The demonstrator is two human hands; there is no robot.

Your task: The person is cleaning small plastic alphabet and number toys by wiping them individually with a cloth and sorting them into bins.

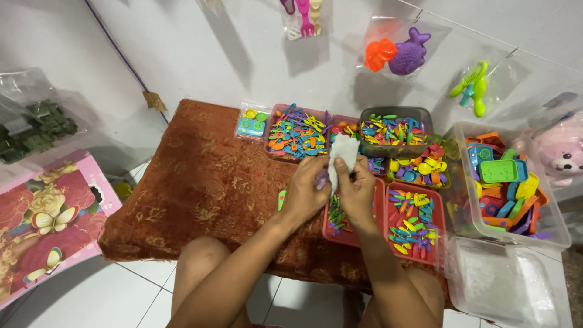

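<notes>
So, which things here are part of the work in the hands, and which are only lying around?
In use:
left hand
right hand
clear bag held by both
red trays of small coloured toy pieces

Lying about:
pink teddy
green toy trucks
hanging toy packets
pink box

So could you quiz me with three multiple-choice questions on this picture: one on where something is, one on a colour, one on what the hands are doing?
1. Where is the pink teddy bear?
A. far right
B. far left
C. on the cushion

2. What colour is the cushion under the trays?
A. blue
B. rust-brown
C. white

3. What are the left hand and right hand doing?
A. resting empty
B. holding a clear bag together
C. lifting the clear bin

Answers: 1 A, it sits at the right edge. 2 B, patterned rust-brown cloth. 3 B, both hands pinch the bag above the red trays.
</notes>
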